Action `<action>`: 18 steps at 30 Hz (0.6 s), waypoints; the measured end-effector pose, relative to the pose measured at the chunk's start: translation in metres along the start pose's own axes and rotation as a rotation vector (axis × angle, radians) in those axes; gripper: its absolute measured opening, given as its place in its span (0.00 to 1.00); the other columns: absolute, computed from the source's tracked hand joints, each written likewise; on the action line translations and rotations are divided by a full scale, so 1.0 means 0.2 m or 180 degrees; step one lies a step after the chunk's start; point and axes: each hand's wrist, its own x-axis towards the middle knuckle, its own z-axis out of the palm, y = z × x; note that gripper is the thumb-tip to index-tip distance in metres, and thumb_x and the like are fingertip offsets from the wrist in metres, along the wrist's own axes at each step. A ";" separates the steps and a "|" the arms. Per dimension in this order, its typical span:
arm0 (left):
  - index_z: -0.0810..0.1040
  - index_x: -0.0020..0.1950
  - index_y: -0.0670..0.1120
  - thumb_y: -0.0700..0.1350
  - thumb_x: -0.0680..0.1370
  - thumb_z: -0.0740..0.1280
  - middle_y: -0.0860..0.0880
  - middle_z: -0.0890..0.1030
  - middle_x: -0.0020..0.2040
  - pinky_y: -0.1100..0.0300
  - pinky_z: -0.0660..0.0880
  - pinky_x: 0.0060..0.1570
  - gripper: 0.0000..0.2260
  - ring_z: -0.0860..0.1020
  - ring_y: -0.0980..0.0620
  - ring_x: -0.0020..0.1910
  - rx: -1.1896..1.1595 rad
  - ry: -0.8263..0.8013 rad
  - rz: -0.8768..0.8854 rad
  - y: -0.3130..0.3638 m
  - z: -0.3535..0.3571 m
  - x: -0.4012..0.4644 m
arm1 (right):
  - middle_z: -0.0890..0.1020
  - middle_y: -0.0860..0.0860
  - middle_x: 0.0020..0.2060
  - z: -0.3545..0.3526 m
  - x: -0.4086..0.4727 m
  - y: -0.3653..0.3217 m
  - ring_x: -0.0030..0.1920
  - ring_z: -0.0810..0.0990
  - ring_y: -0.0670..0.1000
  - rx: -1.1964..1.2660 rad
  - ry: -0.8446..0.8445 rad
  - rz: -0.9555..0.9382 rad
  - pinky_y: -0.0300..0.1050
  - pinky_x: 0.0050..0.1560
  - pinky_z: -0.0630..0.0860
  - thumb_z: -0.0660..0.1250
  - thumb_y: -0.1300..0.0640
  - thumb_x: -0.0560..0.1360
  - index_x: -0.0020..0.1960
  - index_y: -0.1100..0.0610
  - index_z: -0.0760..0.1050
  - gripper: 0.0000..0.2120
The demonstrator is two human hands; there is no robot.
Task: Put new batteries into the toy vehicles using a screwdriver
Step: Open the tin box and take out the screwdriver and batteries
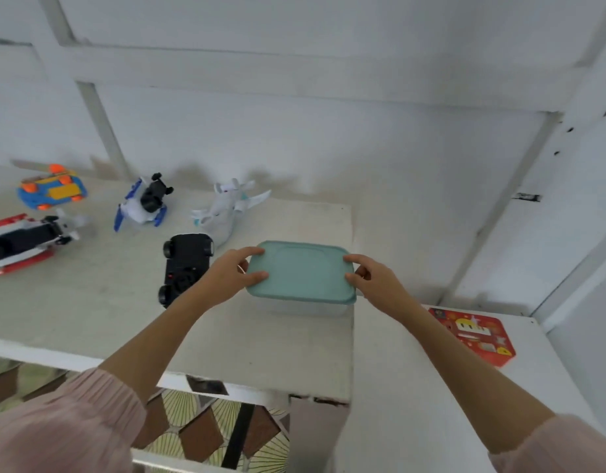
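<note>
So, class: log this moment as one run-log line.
step: opening box | left hand: grips teal lid left edge | right hand: grips right edge | lid: on | black toy car: upside down, untouched

No legible text anywhere in frame. Red card (474,336) at right, lying on white surface: yellow and white printed graphics, characters too blurred to read. Small dark label (526,197) on white panel, right of frame: marks unreadable. Toys on table (90,302), upper left: coloured panels only, no readable lettering. Teal lid (301,271) of box, centre: plain, no print.
</note>
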 end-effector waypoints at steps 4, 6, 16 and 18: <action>0.73 0.67 0.47 0.45 0.75 0.71 0.48 0.71 0.41 0.61 0.69 0.43 0.21 0.70 0.53 0.37 0.0021 -0.0104 0.0058 -0.10 -0.04 -0.01 | 0.72 0.50 0.35 0.09 -0.01 -0.06 0.35 0.71 0.45 -0.0093 0.0119 0.0127 0.39 0.42 0.69 0.61 0.59 0.77 0.65 0.54 0.71 0.16; 0.73 0.68 0.48 0.46 0.75 0.71 0.49 0.70 0.41 0.65 0.68 0.40 0.21 0.69 0.54 0.37 0.0052 -0.0128 0.0115 -0.12 -0.04 -0.01 | 0.72 0.50 0.35 0.10 -0.02 -0.08 0.36 0.71 0.47 -0.0127 0.0175 0.0182 0.40 0.42 0.69 0.61 0.59 0.77 0.64 0.55 0.71 0.16; 0.69 0.72 0.46 0.47 0.77 0.68 0.44 0.68 0.55 0.61 0.68 0.55 0.23 0.71 0.48 0.53 0.0478 -0.0198 0.0127 -0.10 -0.06 0.00 | 0.74 0.52 0.40 0.14 -0.03 -0.12 0.38 0.72 0.47 -0.0040 0.0154 0.0369 0.35 0.39 0.70 0.59 0.59 0.79 0.65 0.55 0.70 0.15; 0.65 0.73 0.44 0.47 0.78 0.66 0.41 0.65 0.64 0.57 0.63 0.65 0.25 0.67 0.43 0.64 0.0877 -0.0054 0.0333 -0.03 -0.02 -0.03 | 0.76 0.53 0.43 0.12 -0.05 -0.13 0.37 0.74 0.47 0.0072 0.0148 0.0411 0.31 0.35 0.71 0.58 0.60 0.79 0.66 0.55 0.70 0.16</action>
